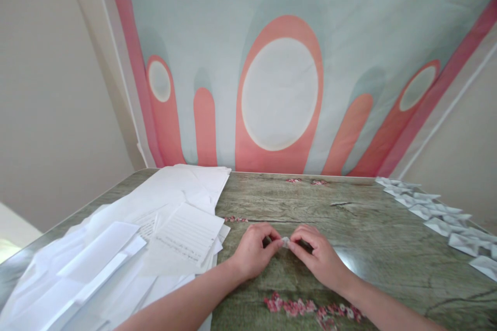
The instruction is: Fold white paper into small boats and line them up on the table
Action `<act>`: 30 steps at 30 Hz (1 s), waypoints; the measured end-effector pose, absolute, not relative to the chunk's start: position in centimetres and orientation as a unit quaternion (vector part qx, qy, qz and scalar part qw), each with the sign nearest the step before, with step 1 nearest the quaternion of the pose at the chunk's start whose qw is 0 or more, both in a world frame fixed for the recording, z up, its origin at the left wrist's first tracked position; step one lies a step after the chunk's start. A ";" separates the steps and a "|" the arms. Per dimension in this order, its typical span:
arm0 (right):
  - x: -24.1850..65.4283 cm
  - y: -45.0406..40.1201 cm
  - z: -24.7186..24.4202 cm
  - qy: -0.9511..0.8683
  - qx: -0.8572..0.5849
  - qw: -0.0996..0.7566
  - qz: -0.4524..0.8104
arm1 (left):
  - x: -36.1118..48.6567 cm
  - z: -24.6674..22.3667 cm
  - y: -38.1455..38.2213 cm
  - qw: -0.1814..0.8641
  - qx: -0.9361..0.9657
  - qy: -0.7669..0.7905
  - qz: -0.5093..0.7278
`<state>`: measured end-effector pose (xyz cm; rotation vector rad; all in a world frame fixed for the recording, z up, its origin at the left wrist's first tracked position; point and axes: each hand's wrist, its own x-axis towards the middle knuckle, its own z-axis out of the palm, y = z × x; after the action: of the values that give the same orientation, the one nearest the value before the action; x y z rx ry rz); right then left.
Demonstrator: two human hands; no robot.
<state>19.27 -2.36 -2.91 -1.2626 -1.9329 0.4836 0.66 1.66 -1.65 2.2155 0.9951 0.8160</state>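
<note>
Both hands meet over the middle of the table around a small folded piece of white paper [286,241]. My left hand [256,249] pinches its left side between thumb and forefinger. On the other side, the thumb and fingers of my right hand [316,253] close on the right edge. Most of the paper is covered by the fingertips, so its exact shape cannot be made out. Close to my left forearm lies a lined sheet with handwriting [190,232], on top of other loose papers.
A wide heap of white sheets and strips [112,248] covers the table's left side. Folded white paper pieces [438,212] stand in rows along the right edge. The wood-patterned tabletop [267,196] ends at a wall with a coloured hanging [217,36].
</note>
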 end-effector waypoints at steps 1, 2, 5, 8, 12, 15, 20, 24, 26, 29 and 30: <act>19.2 -2.4 -2.9 -0.756 -0.494 0.385 0.188 | 0.6 -1.6 1.6 0.282 0.829 0.375 0.305; 19.2 -2.4 -2.9 -0.756 -0.493 0.387 0.187 | 0.6 -1.5 1.6 0.278 0.830 0.377 0.303; 19.1 -2.5 -2.8 -0.760 -0.487 0.389 0.185 | 0.6 -1.4 1.5 0.266 0.837 0.377 0.295; 19.2 -2.5 -2.6 -0.765 -0.487 0.381 0.182 | 0.6 -1.4 1.5 0.271 0.842 0.368 0.287; 19.4 -2.4 -2.6 -0.765 -0.489 0.379 0.178 | 0.8 -1.6 1.6 0.274 0.847 0.366 0.270; 19.6 -2.4 -2.7 -0.759 -0.492 0.385 0.182 | 0.8 -1.6 1.6 0.258 0.849 0.378 0.263; 19.4 -2.5 -2.8 -0.755 -0.487 0.399 0.186 | 0.6 -1.7 1.6 0.251 0.848 0.390 0.255; 19.2 -2.7 -2.5 -0.768 -0.473 0.390 0.183 | 0.7 -1.8 1.6 0.251 0.852 0.387 0.250; 19.2 -2.7 -2.4 -0.774 -0.473 0.383 0.175 | 0.8 -1.8 1.6 0.251 0.850 0.389 0.251; 19.3 -2.7 -2.3 -0.780 -0.474 0.377 0.157 | 0.8 -1.9 1.5 0.247 0.853 0.387 0.248; 19.3 -2.6 -2.3 -0.781 -0.475 0.375 0.152 | 0.8 -1.9 1.5 0.245 0.855 0.384 0.247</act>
<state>19.25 -2.65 -2.32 -1.2164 -1.9988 0.3898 0.79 1.49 -1.92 2.3348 1.0498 0.6744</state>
